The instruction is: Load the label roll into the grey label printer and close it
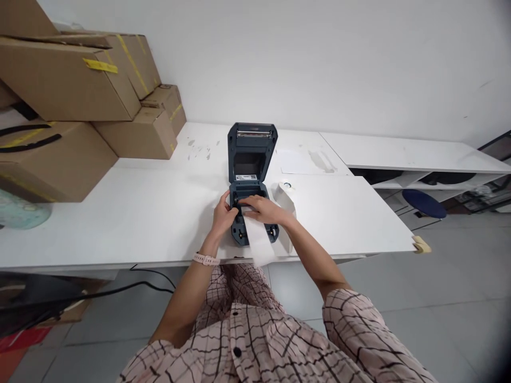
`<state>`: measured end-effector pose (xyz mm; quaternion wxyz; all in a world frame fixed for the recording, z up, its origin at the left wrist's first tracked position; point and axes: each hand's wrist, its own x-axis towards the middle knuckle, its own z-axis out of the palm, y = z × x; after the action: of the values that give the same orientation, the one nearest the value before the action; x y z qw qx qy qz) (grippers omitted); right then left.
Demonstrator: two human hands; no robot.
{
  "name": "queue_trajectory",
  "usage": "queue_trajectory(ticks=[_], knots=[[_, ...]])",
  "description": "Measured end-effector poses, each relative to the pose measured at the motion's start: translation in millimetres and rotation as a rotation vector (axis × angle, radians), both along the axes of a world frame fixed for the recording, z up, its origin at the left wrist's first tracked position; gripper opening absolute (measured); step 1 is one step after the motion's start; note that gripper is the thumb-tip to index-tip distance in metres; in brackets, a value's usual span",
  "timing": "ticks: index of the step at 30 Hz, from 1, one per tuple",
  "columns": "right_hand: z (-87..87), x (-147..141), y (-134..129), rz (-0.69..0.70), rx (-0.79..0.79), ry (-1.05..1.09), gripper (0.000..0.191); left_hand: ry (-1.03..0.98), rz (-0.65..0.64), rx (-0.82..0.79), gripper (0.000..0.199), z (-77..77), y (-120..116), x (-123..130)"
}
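A dark blue-grey label printer [235, 234] stands on the white table with its lid [249, 143] swung up. My left hand [224, 215] grips the left side of the printer, the thumb over its inner edge. Inside the body, my right hand [261, 208] has its fingers and thumb around a roll of white labels that it mostly hides. From under that hand a white paper strip [258, 242] runs forward over the printer's front and hangs past the table edge. Just right of the printer lies another white label roll [286, 187] with a loose length of paper trailing from it.
Cardboard boxes [136, 133] are stacked at the left, beside a pale green translucent object [24, 210]. A white sheet [297, 161] lies behind the printer to the right. Beyond the table's right end are a shelf unit [399, 151] and a blue stool [423, 203]. A black cable [131, 286] hangs below.
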<state>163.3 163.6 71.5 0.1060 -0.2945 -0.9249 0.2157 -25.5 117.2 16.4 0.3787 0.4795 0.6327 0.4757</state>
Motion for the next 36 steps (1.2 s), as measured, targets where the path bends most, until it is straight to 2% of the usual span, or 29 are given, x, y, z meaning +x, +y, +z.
queue_trajectory(ticks=[4, 8, 12, 16, 21, 27, 32, 36], knots=[[-11.3, 19, -55, -0.108, 0.147, 0.108, 0.035, -0.059, 0.009, 0.029, 0.083, -2.2, -2, 0], [-23.2, 29, -108, -0.205, 0.158, 0.197, 0.039, -0.177, 0.023, -0.034, 0.082, -1.5, -6, 4], [-28.5, 22, -135, -0.272, 0.166, 0.174, 0.042, -0.304, 0.07, -0.084, 0.089, 0.0, -10, 9], [-24.0, 12, -142, -0.272, 0.183, 0.085, 0.045, -0.448, -0.007, -0.135, 0.095, 5.3, -13, 12], [-17.8, 8, -145, -0.229, 0.192, 0.031, 0.061, -0.45, -0.027, -0.125, 0.088, 10.2, -15, 13], [-16.8, 14, -143, -0.163, 0.124, -0.009, 0.085, -0.454, -0.043, -0.095, 0.078, 6.6, -11, 13], [-16.4, 27, -140, -0.152, 0.134, 0.02, 0.083, -0.437, -0.03, -0.098, 0.081, 3.3, -10, 12], [-10.2, 23, -142, -0.195, 0.148, 0.045, 0.069, -0.462, -0.027, -0.103, 0.083, 5.2, -10, 13]])
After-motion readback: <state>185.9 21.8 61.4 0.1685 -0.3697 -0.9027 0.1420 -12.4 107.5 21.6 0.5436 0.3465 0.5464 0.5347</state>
